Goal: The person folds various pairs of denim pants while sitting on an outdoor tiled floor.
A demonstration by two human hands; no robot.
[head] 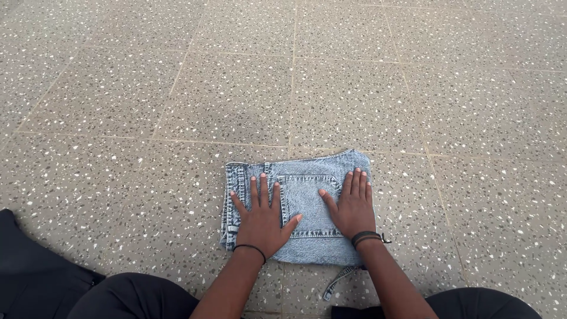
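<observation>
Fingers (pixel 261 189) of both hands lie flat and slightly spread, gripping nothing, pressed palm-down onto folded denim.

The speckled terrazzo floor (pixel 177 88) fills almost the whole view, grey-brown tiles flecked with white and divided by thin joint lines. On it, just ahead of the person's knees, lies the folded pair of light blue jeans (pixel 301 201), made up into a compact, roughly square packet with the waistband along its left edge and a stitched back pocket (pixel 307 204) facing up in the middle. Whether anything sits inside that pocket cannot be told; it lies flat.

The dark trouser legs (pixel 130 298) of the person show along the bottom edge on both sides, and a piece of black cloth (pixel 29 272) lies on the floor at the lower left, well apart from the jeans.

The left hand (pixel 263 221) rests on the left half of the packet, its thumb reaching onto the pocket; a thin black band circles its wrist. The right hand (pixel 351 207) rests on the right half, thumb on the pocket's other edge, with a black wristband (pixel 366 237) behind it. A frayed denim strip (pixel 338 280) trails from the packet's near edge onto the tiles.
</observation>
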